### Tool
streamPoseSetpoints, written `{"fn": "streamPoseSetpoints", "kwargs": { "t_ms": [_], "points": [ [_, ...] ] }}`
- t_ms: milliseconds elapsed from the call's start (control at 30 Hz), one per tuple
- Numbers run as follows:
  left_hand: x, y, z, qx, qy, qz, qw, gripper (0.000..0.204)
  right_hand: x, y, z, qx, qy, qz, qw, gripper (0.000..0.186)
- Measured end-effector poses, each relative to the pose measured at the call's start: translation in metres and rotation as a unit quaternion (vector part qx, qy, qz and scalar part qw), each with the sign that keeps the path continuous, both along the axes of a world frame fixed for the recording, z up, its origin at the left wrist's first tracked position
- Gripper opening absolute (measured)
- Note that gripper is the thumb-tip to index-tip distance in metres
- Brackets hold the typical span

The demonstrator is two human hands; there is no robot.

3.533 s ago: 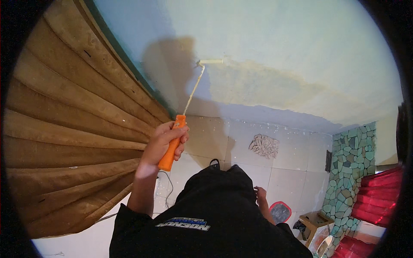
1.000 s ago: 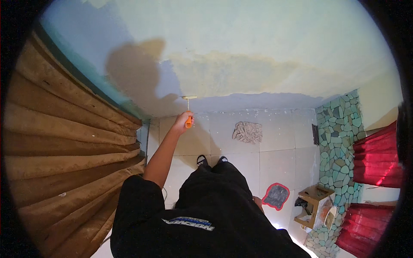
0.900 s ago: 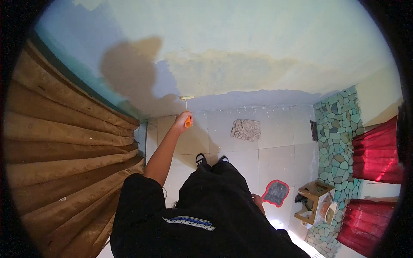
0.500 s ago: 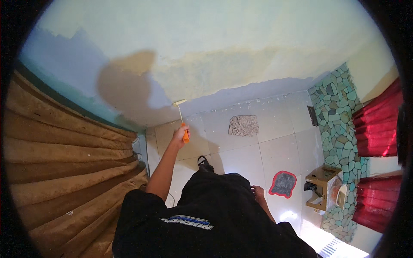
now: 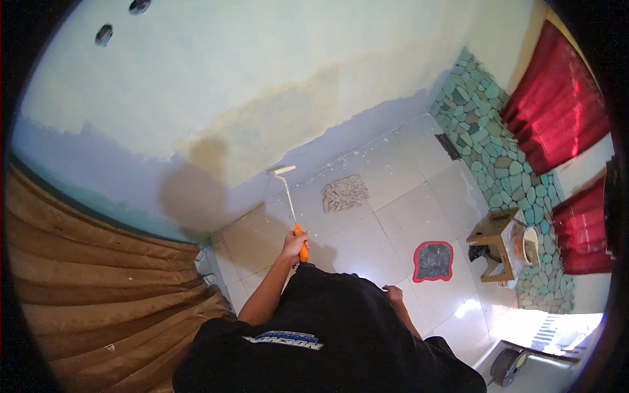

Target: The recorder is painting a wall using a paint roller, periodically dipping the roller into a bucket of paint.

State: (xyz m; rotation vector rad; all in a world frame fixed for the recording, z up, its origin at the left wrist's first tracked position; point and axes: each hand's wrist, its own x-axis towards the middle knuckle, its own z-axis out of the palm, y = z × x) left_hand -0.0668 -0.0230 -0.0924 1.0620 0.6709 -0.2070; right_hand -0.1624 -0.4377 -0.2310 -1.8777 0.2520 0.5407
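Note:
My left hand [image 5: 296, 247] is wrapped round the orange handle of a small paint roller [image 5: 290, 198]. Its thin frame points away from me, and the pale roller head lies over the purple-grey strip low on the wall [image 5: 262, 111]. A small shadow falls beside the head; whether the two touch I cannot tell. Down at my right side, by the black shirt, my right hand [image 5: 394, 294] appears loosely closed, its fingers partly hidden; what it holds, if anything, does not show. Pale green, yellowish and purple-grey paint patches cover the wall.
A crumpled grey-brown cloth [image 5: 345, 193] lies on the tiled floor [image 5: 354, 242], with white spots near the wall. Further right are a red-edged grey mat [image 5: 433, 261] and a wooden stool [image 5: 496, 245]. Brown curtain [image 5: 111, 275] hangs at left; red curtains [image 5: 557, 98] at right.
My view has turned, so the room appears tilted, and two holes in the wall have come in at the upper left. The roller appears further right, still in my left hand.

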Motion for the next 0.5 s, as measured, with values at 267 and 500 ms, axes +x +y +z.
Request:
{"fn": "streamPoseSetpoints", "kwargs": {
  "t_ms": [267, 500],
  "points": [
    [0.013, -0.121, -0.008, 0.005, -0.001, -0.122, 0.992, 0.020, 0.003, -0.040, 0.050, 0.087, 0.222, -0.259, 0.936, 0.019],
    [0.028, -0.234, 0.001, 0.041, -0.003, -0.301, 0.953, 0.023, -0.002, -0.071, 0.095, 0.112, 0.127, -0.317, 0.933, 0.022]
  ]
}}
